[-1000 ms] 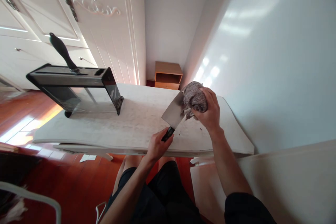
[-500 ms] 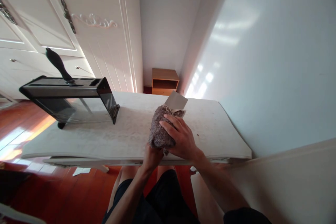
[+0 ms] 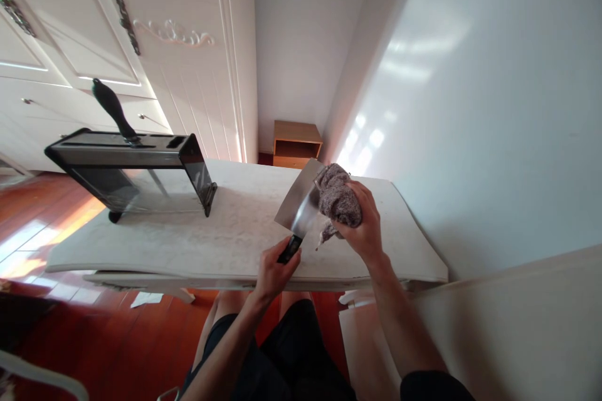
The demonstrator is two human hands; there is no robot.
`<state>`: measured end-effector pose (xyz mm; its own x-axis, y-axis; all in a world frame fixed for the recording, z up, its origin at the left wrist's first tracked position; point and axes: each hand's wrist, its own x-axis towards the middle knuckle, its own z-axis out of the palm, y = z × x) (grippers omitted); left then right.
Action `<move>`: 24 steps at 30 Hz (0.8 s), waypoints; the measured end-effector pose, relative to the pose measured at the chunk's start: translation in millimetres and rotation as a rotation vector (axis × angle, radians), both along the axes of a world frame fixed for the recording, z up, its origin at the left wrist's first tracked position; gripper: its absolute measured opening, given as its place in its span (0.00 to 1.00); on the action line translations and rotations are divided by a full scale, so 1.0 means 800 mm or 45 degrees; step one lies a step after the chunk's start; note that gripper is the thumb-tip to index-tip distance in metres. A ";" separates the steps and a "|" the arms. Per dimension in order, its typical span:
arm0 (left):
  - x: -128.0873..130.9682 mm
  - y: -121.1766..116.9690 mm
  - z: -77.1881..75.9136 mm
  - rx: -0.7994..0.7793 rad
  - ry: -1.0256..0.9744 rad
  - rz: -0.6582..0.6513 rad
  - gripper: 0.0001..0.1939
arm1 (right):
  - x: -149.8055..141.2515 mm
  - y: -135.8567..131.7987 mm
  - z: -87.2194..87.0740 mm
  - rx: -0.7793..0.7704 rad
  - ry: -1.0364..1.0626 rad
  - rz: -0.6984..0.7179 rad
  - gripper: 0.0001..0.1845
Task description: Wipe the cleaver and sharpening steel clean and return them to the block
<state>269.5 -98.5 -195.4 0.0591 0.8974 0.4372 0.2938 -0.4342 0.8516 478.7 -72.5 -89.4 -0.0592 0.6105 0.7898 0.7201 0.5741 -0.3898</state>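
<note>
My left hand [image 3: 276, 268] is wrapped round the black handle of a cleaver [image 3: 299, 200], low over the front part of the table. The cleaver's broad metal blade points away from me, tilted a little to the right. A bunched brown-grey cloth [image 3: 339, 197] is gripped in my right hand [image 3: 367, 220], at the right edge of the blade. One corner of the cloth hangs down below my fingers. The cloth hides part of the blade's right side, and I cannot tell whether the two touch.
A knife block [image 3: 126, 166] with clear sides stands on the left of the white table [image 3: 244, 213], one black-handled knife [image 3: 115, 109] in it. Behind are a white wardrobe [image 3: 188, 75] and a small wooden cabinet [image 3: 297, 133]. A wall [image 3: 493, 106] borders the right side.
The cloth, earlier bunched over the cleaver's handle and lower blade, has moved right and up with my right hand. The cleaver's handle and most of its blade now show.
</note>
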 end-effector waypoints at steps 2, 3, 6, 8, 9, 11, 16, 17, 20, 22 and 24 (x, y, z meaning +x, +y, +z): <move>-0.001 0.001 -0.001 -0.063 -0.003 -0.017 0.17 | -0.007 -0.014 -0.018 -0.049 0.037 0.043 0.38; -0.001 0.002 -0.001 -0.099 -0.010 -0.026 0.18 | -0.013 -0.021 -0.027 -0.079 0.038 0.062 0.39; -0.005 0.006 -0.001 -0.234 -0.059 -0.071 0.21 | -0.036 -0.044 -0.049 -0.195 0.021 0.163 0.43; -0.007 0.008 0.001 -0.316 -0.117 -0.111 0.24 | -0.049 -0.054 -0.056 -0.255 0.033 0.239 0.45; -0.008 0.009 0.002 -0.344 -0.146 -0.131 0.25 | -0.053 -0.056 -0.058 -0.271 0.052 0.271 0.45; -0.010 0.010 0.005 -0.378 -0.189 -0.162 0.25 | -0.054 -0.055 -0.057 -0.279 0.123 0.326 0.44; -0.010 0.010 0.011 -0.502 -0.203 -0.234 0.21 | -0.029 -0.026 -0.053 -0.283 0.447 0.363 0.40; -0.011 0.009 0.011 -0.530 -0.209 -0.256 0.21 | -0.024 -0.018 -0.053 -0.298 0.551 0.325 0.40; -0.011 0.009 0.013 -0.633 -0.261 -0.324 0.22 | -0.015 0.002 -0.055 -0.340 0.895 0.218 0.41; -0.012 0.008 0.014 -0.701 -0.306 -0.370 0.22 | -0.017 0.011 -0.058 -0.359 1.074 0.204 0.39; -0.012 0.007 0.014 -0.730 -0.344 -0.396 0.23 | -0.023 0.013 -0.064 -0.376 1.144 0.217 0.36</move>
<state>260.1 -93.2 -183.9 0.3065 0.9497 -0.0643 -0.0250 0.0756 0.9968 460.1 -62.0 -140.6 0.3867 0.8314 0.3990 -0.0023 0.4335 -0.9012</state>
